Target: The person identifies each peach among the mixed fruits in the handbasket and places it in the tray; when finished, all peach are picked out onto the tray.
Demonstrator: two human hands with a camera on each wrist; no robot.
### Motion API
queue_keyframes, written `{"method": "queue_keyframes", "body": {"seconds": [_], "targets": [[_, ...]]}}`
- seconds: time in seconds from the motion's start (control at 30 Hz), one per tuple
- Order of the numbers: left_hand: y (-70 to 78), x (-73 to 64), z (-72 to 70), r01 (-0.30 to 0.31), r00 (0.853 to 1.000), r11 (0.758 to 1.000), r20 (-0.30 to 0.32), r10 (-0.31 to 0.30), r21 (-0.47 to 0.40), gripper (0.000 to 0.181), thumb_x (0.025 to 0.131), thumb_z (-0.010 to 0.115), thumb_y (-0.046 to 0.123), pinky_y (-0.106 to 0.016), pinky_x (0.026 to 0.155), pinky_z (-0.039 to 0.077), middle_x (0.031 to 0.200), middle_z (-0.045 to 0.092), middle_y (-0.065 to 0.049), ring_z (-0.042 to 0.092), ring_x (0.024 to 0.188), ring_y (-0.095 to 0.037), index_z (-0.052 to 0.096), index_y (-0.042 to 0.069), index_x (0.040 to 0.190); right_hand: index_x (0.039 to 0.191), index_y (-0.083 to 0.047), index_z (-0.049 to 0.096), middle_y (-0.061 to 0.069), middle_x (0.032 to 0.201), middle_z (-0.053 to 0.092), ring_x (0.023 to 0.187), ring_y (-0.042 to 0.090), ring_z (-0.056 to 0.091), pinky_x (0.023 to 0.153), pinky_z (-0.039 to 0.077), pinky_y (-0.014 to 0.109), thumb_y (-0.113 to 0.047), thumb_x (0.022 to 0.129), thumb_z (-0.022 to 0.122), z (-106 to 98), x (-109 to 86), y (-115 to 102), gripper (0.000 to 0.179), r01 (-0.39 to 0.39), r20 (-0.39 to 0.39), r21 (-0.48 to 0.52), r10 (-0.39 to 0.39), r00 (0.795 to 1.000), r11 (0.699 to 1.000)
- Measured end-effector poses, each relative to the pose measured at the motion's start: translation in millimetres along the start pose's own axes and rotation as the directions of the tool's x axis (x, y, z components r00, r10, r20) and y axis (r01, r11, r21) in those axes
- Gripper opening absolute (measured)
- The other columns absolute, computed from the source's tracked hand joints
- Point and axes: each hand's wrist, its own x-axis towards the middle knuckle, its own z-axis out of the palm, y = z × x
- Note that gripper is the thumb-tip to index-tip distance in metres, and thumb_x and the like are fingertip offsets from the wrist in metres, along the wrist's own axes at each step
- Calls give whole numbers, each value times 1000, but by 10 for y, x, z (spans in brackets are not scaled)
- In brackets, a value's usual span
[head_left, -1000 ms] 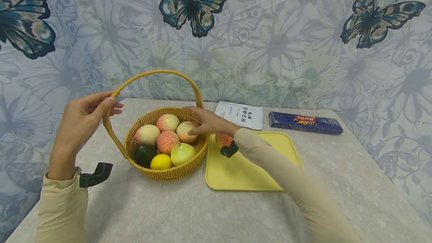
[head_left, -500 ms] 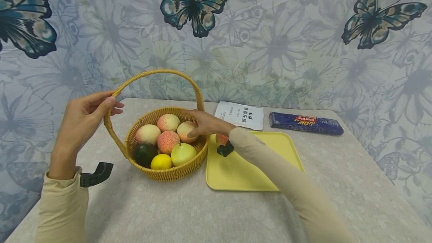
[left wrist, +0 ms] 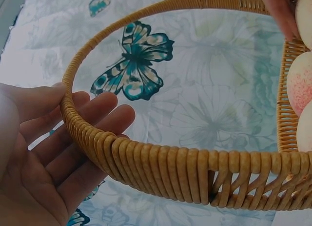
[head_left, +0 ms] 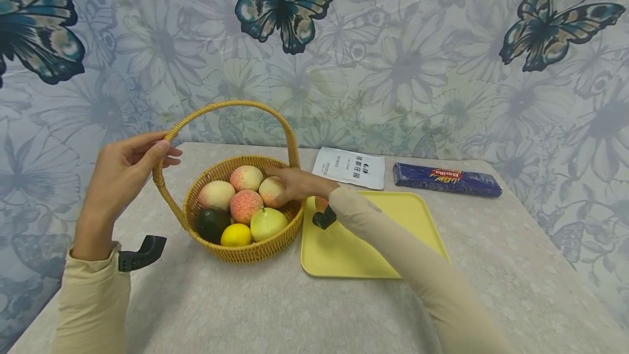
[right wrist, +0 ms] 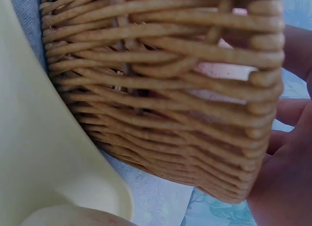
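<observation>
A wicker basket (head_left: 248,255) of fruit stands on the table; several peaches, a green pear (head_left: 267,225), a yellow lemon (head_left: 236,235) and a dark green avocado (head_left: 213,225) lie in it. My left hand (head_left: 126,171) pinches the left side of its arched handle (left wrist: 141,155), thumb on one side and fingers behind. Reaching over the basket's right rim, my right hand (head_left: 302,183) holds the rightmost peach (head_left: 270,191), which is still among the other fruit. In the right wrist view the basket wall (right wrist: 161,84) hides most of that peach and the fingertips.
Right of the basket lies a yellow tray (head_left: 354,258) with another peach (head_left: 321,204) on it, partly behind my right wrist. A white packet (head_left: 350,168) and a blue Barilla pasta pack (head_left: 447,180) lie at the back. Butterfly-patterned cloth hangs behind the table.
My right hand has moved slightly left and down, and its fingers have closed round the rightmost peach. The left hand stays at the handle.
</observation>
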Motion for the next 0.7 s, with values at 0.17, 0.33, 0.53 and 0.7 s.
{"method": "queue_keyframes", "body": {"seconds": [0.17, 0.33, 0.53, 0.7], "targets": [[2, 5, -3, -10, 1000, 1000, 4, 10, -11, 37, 97, 57, 20, -8, 67, 50, 89, 65, 24, 66, 80, 6, 59, 1, 129, 148, -2, 32, 13, 146, 42, 130, 23, 45, 106, 37, 30, -23, 86, 72, -4, 6, -10, 77, 16, 4, -79, -16, 1000, 997], [-6, 6, -3, -12, 1000, 1000, 10, 12, -15, 37, 97, 56, 21, -8, 68, 50, 89, 65, 23, 66, 80, 5, 59, 1, 129, 141, -3, 44, 10, 136, 52, 120, 21, 52, 101, 41, 30, -24, 83, 75, -7, 26, -16, 68, 39, -5, -156, -41, 999, 987], [-9, 2, -4, -17, 1000, 1000, 12, 17, -21, 38, 97, 56, 20, -8, 68, 50, 90, 65, 23, 66, 80, 5, 58, 0, 129, 123, -6, 56, 7, 117, 61, 103, 19, 57, 90, 46, 28, -25, 83, 75, -8, 33, -37, 49, 24, 2, -190, -24, 1000, 982], [-7, -3, -6, -17, 1000, 1000, 10, 17, -20, 38, 98, 56, 20, -8, 68, 50, 90, 65, 23, 66, 80, 6, 58, 0, 130, 134, -6, 51, 9, 126, 58, 111, 21, 56, 94, 44, 29, -27, 83, 75, -27, 26, -38, 60, 22, 10, -226, -21, 1000, 974]]}}
